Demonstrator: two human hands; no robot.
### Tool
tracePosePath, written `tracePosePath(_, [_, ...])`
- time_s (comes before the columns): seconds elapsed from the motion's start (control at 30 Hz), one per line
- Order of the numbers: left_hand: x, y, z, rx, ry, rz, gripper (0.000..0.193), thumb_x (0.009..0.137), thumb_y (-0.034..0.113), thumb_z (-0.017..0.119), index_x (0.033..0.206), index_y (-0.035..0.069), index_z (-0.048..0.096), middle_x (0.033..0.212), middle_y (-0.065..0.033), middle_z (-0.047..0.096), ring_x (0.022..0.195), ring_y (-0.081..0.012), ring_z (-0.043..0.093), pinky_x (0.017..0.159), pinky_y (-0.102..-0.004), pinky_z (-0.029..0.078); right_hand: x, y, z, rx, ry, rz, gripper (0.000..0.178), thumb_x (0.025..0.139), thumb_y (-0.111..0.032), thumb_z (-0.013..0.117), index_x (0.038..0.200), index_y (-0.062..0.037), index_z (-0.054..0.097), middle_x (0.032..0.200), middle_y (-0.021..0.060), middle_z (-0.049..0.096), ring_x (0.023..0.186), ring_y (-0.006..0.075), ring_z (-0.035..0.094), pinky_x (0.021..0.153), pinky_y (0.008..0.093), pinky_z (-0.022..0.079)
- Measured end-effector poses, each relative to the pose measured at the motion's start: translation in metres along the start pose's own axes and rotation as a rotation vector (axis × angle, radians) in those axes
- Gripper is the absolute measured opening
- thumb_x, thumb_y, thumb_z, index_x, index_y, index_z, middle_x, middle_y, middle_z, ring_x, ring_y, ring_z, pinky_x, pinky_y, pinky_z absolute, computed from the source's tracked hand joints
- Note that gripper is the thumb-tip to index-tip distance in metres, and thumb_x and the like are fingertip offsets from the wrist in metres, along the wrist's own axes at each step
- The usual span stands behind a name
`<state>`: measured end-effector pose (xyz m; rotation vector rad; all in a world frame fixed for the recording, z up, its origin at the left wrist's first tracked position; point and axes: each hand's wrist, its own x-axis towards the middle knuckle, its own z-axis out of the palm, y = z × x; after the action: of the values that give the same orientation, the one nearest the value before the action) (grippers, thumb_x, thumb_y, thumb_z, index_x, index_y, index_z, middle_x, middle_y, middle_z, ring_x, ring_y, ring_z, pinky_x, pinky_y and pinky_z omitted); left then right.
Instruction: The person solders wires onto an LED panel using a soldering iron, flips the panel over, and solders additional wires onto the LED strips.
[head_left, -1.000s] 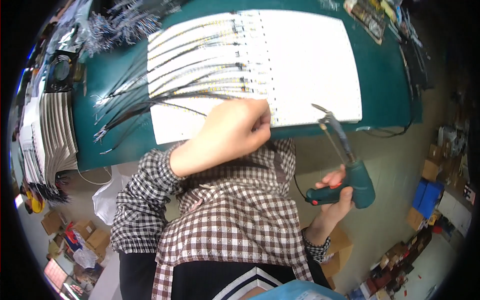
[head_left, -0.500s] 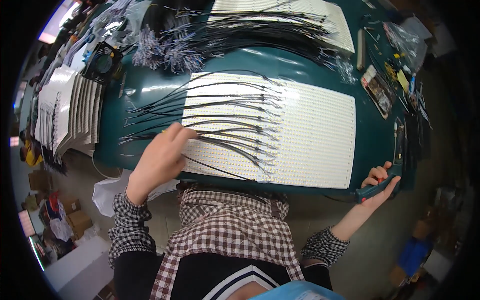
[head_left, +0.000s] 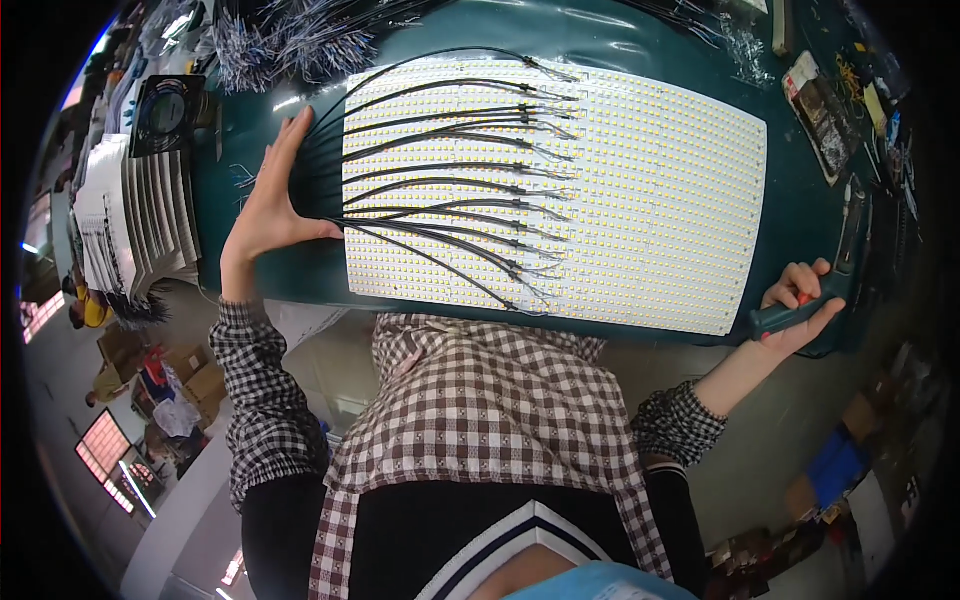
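A white LED board (head_left: 660, 200) with rows of small yellow chips lies on the green table. Several black cables (head_left: 435, 170) run across its left half, their thin stripped wires at the board's middle. Over the board's left edge they converge toward my left hand (head_left: 265, 205). That hand is open, thumb and fingers spread wide around the bunch, its palm hiding most of the loose ends. My right hand (head_left: 800, 300), at the table's right front corner, is closed round the dark green handle of a soldering gun (head_left: 785, 318) with a red trigger.
Stacked white boards (head_left: 135, 215) and a black fan (head_left: 168, 115) stand at the left. Bundled cables with frayed white ends (head_left: 300, 50) lie at the back left. A dirty tray (head_left: 820, 115) and small tools sit along the right edge.
My left hand has gone from a bent-finger reach over the cables to a wide spread at the board's left edge. The right hand keeps the soldering gun. The view has shifted.
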<state>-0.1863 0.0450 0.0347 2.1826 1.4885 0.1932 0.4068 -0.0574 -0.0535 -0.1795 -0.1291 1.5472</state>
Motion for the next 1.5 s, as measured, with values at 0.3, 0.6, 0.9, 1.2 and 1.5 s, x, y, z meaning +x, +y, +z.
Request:
tracePosePath(0.3, [-0.01,0.035,0.001,0.044,-0.015,-0.043,0.084,0.061,0.008,0.073,0.139,0.005,0.041,0.119,-0.0167,0.054,0.114,-0.0363,0.05,0.099,-0.0412,0.039,-0.01,0.005,-0.004,0.029,0.057,-0.055,0.05,0.089,-0.027,0.069,0.123,-0.0015,0.043,0.086,0.0021,0.044,0.084,0.0132,0.045,0.066,0.0273,0.05])
tracePosePath(0.6, [-0.024,0.051,0.035,-0.181,0.334,-0.314,0.024,0.08,0.003,0.066,0.102,-0.001,0.057,0.088,-0.0108,0.055,0.08,-0.0217,0.057,0.074,-0.0276,0.046,-0.008,0.008,-0.018,0.006,0.041,-0.07,0.049,0.093,-0.032,0.064,0.124,-0.0003,0.043,0.089,0.0051,0.045,0.085,0.0145,0.046,0.067,0.0294,0.052])
tracePosePath(0.9, [-0.028,0.045,0.049,-0.649,0.194,-0.614,0.025,0.077,0.006,0.074,0.097,-0.002,0.061,0.084,-0.0031,0.064,0.078,-0.008,0.057,0.073,-0.023,0.047,-0.012,0.004,-0.017,-0.023,0.063,-0.088,0.05,0.095,-0.035,0.058,0.128,-0.0002,0.043,0.094,0.0077,0.05,0.094,0.0186,0.053,0.072,0.0361,0.057])
tracePosePath(1.2, [-0.019,0.054,0.04,-0.499,0.194,-0.535,0.028,0.074,0.01,0.079,0.092,-0.002,0.061,0.079,-0.0041,0.064,0.075,-0.0096,0.058,0.069,-0.0252,0.047,-0.005,0.0,-0.019,-0.091,0.09,-0.096,0.049,0.096,-0.035,0.058,0.127,-0.0001,0.045,0.096,0.0067,0.052,0.094,0.0182,0.053,0.071,0.0331,0.056])
tracePosePath(1.5, [-0.014,0.031,0.042,-0.551,0.09,-0.521,0.028,0.073,0.009,0.079,0.092,-0.003,0.062,0.08,-0.0015,0.064,0.075,-0.0078,0.057,0.068,-0.0226,0.045,0.0,0.004,-0.021,-0.17,0.096,-0.09,0.047,0.095,-0.033,0.059,0.125,0.0018,0.047,0.095,0.0085,0.055,0.095,0.0181,0.055,0.072,0.0315,0.058])
